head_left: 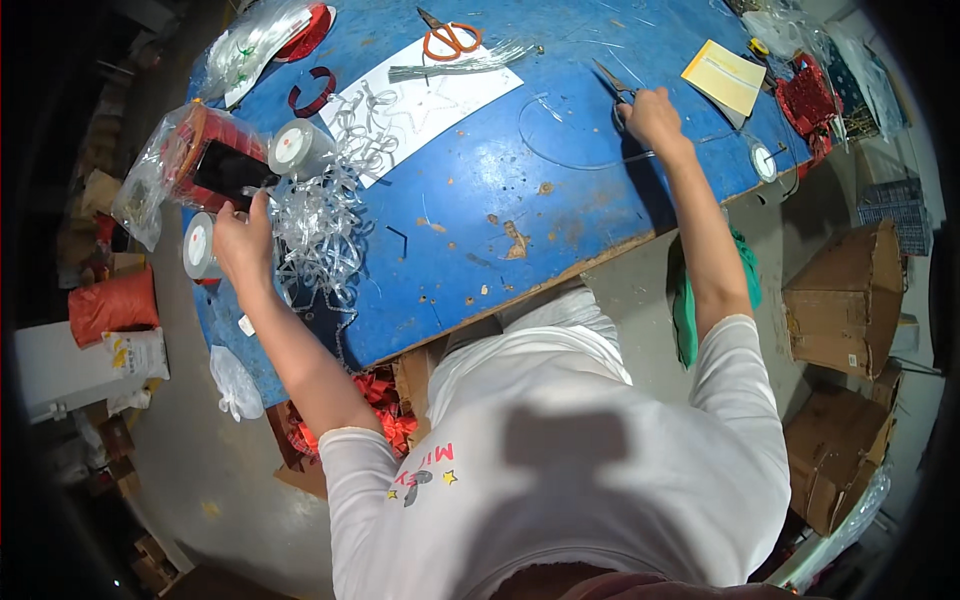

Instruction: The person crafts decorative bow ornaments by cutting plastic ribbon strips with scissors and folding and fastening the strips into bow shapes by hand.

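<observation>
My left hand [243, 240] rests at the left side of the blue table [480, 190], its fingers on a black phone [230, 172] that leans on a red ribbon spool [200, 140]. A heap of curled silver ribbon [322, 222] lies just right of that hand. My right hand [652, 115] is far out on the right of the table, closed on the handles of small dark scissors [612, 82]. A thin clear strand [570, 160] loops on the table below that hand.
Orange-handled scissors [450, 40], a bundle of silver wire [460, 65] and a white sheet [430, 100] lie at the back. Yellow notepad [724, 77] and red glittery pieces [805, 100] sit at the right. Silver tape rolls [298, 148] stand left. Cardboard boxes [845, 300] stand on the floor.
</observation>
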